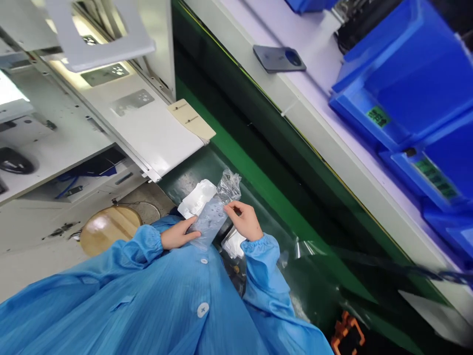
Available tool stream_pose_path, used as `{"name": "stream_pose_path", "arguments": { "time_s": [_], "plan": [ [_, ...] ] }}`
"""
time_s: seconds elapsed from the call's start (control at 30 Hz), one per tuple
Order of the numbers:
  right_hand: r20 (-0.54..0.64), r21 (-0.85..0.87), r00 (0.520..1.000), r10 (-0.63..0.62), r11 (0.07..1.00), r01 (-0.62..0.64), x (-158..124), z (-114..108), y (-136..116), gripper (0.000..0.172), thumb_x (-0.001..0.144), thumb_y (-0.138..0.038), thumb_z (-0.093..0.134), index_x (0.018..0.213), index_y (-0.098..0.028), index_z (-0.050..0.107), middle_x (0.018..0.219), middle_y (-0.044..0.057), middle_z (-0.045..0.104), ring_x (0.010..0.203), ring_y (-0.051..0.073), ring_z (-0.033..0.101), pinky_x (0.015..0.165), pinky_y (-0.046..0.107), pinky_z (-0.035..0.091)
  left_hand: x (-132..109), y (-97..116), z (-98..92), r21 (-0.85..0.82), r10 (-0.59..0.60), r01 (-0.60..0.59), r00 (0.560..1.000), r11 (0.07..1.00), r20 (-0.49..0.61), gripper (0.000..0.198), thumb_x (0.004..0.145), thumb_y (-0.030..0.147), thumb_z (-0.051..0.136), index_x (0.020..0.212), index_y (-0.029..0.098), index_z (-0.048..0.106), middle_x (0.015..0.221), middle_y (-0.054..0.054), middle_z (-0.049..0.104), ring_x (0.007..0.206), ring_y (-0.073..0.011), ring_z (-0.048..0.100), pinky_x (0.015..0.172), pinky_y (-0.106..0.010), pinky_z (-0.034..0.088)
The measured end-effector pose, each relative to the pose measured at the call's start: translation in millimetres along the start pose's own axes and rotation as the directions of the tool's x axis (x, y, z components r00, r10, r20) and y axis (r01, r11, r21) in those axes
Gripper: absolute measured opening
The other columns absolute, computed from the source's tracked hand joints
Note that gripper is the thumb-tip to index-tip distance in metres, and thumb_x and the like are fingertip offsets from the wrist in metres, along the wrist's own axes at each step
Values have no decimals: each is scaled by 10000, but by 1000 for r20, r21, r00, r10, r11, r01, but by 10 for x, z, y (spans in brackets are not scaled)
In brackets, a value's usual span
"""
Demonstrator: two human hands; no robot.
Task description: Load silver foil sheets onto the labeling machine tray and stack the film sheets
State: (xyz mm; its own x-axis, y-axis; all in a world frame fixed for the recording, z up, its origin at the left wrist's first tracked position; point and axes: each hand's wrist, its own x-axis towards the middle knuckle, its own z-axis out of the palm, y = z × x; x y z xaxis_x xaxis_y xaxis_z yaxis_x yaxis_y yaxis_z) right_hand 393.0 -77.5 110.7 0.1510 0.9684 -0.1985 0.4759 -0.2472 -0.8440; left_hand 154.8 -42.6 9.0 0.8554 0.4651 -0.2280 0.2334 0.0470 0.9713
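Note:
Low in front of my body, my left hand grips a pale grey phone back cover along its near left side, thumb on top. Several small holes show at one end of the cover. My right hand has thumb and forefinger pinched at the cover's right edge, by those holes. Crumpled clear plastic film sticks up just beyond the fingers. Whether the pinch is on the film or on the cover, I cannot tell. Behind the cover is a white crumpled piece, and another white piece shows below my right hand.
On the left, a white conveyor carries flat panels and has a cream end plate. A round wooden stool stands below. To the right, a bench bears a phone and blue bins. An orange object lies lower right.

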Motion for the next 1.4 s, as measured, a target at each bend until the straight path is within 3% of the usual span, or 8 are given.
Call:
{"name": "stream_pose_path", "arguments": {
  "time_s": [0.17, 0.27, 0.37, 0.57, 0.73, 0.87, 1.03, 1.4],
  "plan": [
    [-151, 34, 979, -137, 989, 144, 508, 8, -232, 237, 842, -409, 628, 808, -187, 705, 831, 46, 685, 770, 183, 621, 692, 293, 499, -174, -137, -186, -68, -29, 18, 986, 998, -163, 533, 875, 458, 581, 1300, 146, 497, 1208, -108, 619, 1106, -288, 564, 1018, -430, 426],
    [-368, 239, 929, -23, 964, 119, 1074, 156, -286, 309, 822, -474, 616, 855, -170, 660, 743, 26, 655, 638, 162, 592, 562, 277, 498, -362, -279, -326, -190, -63, 10, 959, 982, -275, 584, 850, 486, 625, 1321, 169, 488, 1250, -108, 606, 1144, -292, 550, 1053, -451, 406],
    [-373, 334, 925, 72, 941, 61, 1793, 514, -333, 345, 807, -486, 589, 870, -149, 630, 719, 32, 659, 578, 165, 593, 509, 285, 502, -606, -397, -502, -382, -116, -65, 894, 922, -434, 648, 827, 526, 653, 1345, 188, 460, 1308, -117, 578, 1211, -292, 526, 1080, -454, 398],
    [-291, -101, 954, 79, 988, -113, 2779, 1259, -521, 285, 864, -351, 490, 954, -139, 659, 768, 69, 688, 701, 213, 660, 706, 329, 527, -1091, -458, -911, -495, -287, -105, 705, 862, -649, 712, 760, 558, 714, 1294, 162, 461, 1291, -156, 597, 1207, -315, 548, 1090, -483, 398],
    [-301, -496, 937, -180, 869, 7, 2731, 1514, -661, 416, 885, -369, 519, 1188, -103, 619, 1130, 216, 625, 1063, 348, 558, 920, 474, 418, -1235, -477, -1045, -509, -340, -105, 627, 854, -701, 712, 738, 593, 716, 1256, 170, 472, 1270, -151, 621, 1206, -319, 558, 1079, -467, 425],
    [30, -696, 913, -407, 647, 312, 2597, 1879, -678, 460, 925, -393, 490, 1303, -139, 550, 1377, 199, 483, 1267, 360, 389, 1036, 499, 299, -1184, -485, -1064, -522, -338, -117, 639, 845, -691, 685, 753, 583, 711, 1252, 174, 479, 1278, -144, 619, 1209, -317, 557, 1071, -462, 438],
    [51, -770, 936, -348, 583, 259, 2588, 2185, -629, 452, 941, -420, 476, 1311, -169, 544, 1383, 183, 481, 1234, 355, 397, 1053, 524, 234, -1112, -457, -1123, -526, -316, -129, 671, 841, -671, 655, 761, 561, 715, 1242, 175, 495, 1253, -142, 635, 1194, -322, 566, 1056, -461, 451],
    [-39, -737, 952, -304, 652, 178, 2543, 2187, -742, 442, 909, -432, 536, 1244, -147, 584, 1303, 215, 511, 1152, 366, 440, 1012, 558, 263, -1034, -465, -1155, -486, -305, -107, 657, 868, -689, 715, 758, 590, 698, 1284, 167, 465, 1282, -142, 602, 1228, -310, 535, 1096, -467, 404]
  ]
}}
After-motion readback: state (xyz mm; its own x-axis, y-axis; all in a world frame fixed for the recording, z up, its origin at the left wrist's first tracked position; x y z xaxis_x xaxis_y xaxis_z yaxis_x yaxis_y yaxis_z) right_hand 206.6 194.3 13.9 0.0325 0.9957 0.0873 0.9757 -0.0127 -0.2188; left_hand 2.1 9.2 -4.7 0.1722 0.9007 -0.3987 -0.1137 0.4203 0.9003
